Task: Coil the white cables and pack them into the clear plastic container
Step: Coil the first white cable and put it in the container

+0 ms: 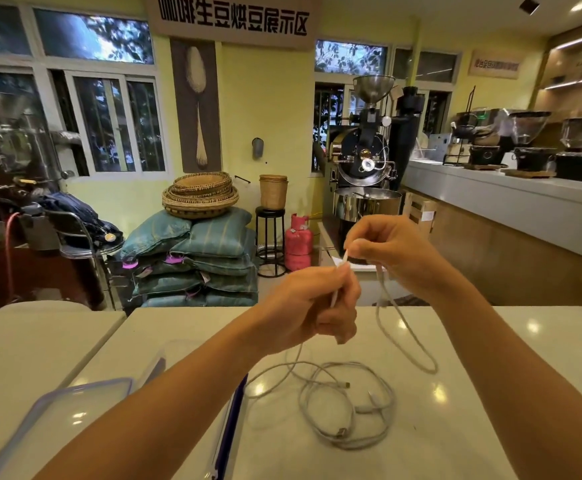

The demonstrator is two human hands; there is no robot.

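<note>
Head view shows one white cable [402, 327] held up between my hands above the worktop [473, 393]. My left hand [312, 303] is closed around its stiff end, and my right hand [391, 251] pinches it a little higher, so a long loop hangs down to the surface. More white cables [343, 407] lie in a loose tangle just below. At the left, partly behind my left forearm, sits the clear plastic container [229, 420], with its blue-rimmed lid [71, 407] beside it.

countertop [473, 427]: glossy pale stone look
cables [345, 407]: smooth white plastic
container [229, 427], left of cables: clear plastic
</note>
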